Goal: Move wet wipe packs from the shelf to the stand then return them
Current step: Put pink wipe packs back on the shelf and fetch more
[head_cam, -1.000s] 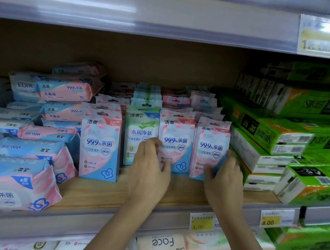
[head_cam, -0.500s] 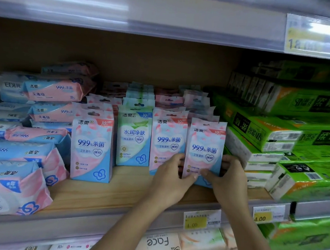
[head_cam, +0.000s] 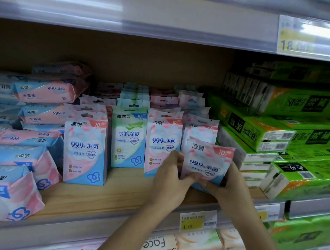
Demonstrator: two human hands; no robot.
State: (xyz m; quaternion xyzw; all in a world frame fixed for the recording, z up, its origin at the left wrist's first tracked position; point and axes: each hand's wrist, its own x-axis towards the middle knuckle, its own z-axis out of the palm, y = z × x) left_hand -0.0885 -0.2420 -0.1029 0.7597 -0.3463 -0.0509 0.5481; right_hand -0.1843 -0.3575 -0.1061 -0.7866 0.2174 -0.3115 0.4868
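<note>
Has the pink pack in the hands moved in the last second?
Yes. The pink pack has come forward out of its row, tilted, lower than the standing pack beside it.

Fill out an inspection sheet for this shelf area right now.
Surface: wooden shelf board, bare strip along the front edge.
Job's things: held pack, pink, tilted, in front of the rightmost row; upright small packs stand in rows beside it.
Clutter: large wipe packs stacked at left; green tissue packs stacked at right.
Grippers: left hand pinches the held pack's lower left edge; right hand grips its lower right edge.
Cables: nothing seen.
Surroundings: price tag on the shelf rail; lower shelf with more tissue packs; another shelf overhead.
</note>
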